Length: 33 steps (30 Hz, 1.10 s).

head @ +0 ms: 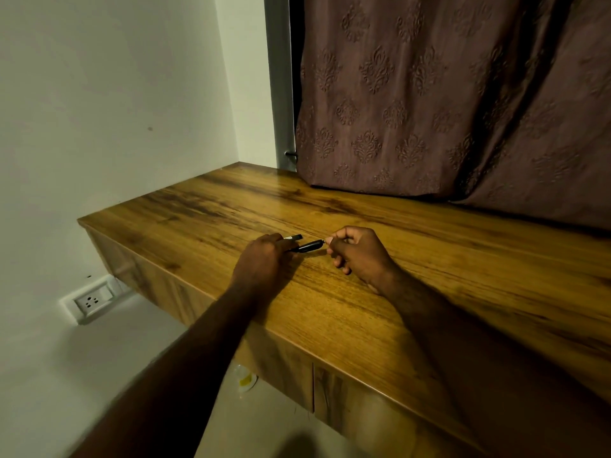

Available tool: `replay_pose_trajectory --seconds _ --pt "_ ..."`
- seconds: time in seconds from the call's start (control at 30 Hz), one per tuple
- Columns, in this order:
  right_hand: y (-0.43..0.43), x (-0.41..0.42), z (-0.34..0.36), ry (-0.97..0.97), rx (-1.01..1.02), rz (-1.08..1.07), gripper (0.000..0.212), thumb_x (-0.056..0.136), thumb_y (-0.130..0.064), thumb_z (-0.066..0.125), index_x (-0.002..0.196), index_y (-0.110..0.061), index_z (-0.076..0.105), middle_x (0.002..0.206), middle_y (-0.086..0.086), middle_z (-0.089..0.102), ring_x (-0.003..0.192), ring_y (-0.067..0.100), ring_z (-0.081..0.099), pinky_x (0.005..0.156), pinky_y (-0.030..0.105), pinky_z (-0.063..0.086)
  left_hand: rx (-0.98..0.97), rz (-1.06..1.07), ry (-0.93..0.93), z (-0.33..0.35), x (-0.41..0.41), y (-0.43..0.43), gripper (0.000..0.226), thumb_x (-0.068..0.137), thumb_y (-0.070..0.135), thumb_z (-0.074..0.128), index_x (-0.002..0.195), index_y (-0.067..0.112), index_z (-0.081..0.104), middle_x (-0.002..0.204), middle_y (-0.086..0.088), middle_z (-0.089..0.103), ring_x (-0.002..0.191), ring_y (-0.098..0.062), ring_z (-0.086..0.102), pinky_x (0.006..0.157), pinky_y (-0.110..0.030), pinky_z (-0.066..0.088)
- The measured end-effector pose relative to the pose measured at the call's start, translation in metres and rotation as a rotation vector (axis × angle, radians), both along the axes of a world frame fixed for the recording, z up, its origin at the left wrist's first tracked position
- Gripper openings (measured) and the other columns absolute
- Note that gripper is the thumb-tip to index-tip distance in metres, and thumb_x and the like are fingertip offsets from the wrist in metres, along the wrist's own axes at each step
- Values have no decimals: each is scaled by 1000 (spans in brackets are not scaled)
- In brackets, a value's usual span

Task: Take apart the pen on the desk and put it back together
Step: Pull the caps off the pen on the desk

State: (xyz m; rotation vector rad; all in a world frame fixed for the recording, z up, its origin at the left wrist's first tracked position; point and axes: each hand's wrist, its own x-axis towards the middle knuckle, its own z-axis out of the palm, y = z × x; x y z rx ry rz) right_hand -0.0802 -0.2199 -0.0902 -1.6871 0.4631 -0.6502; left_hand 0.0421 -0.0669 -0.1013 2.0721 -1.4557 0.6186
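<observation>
A black pen barrel (307, 246) lies nearly level just above the wooden desk (363, 309). My left hand (264, 259) grips its left end. A second dark pen piece (292, 238) sticks out of the same hand, a little farther back. My right hand (358, 254) pinches the small tip at the barrel's right end between thumb and forefinger. My fingers hide the tip, so I cannot tell whether it is joined to the barrel.
A brown patterned curtain (446, 104) hangs down onto the desk's back edge. A white wall (99, 110) stands at the left, with a power socket (92, 300) low on it. A small white and yellow object (244, 378) lies on the floor under the desk.
</observation>
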Motion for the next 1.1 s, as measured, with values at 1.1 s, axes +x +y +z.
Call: replay_pose_trajectory --seconds 1.1 --pt "-11 -6 -1 -52 106 22 7 90 -2 59 87 0 65 68 11 61 47 16 48 39 23 37 9 12 49 0 -1 3 33 95 39 54 118 19 66 87 -4 62 67 -9 48 58 -22 33"
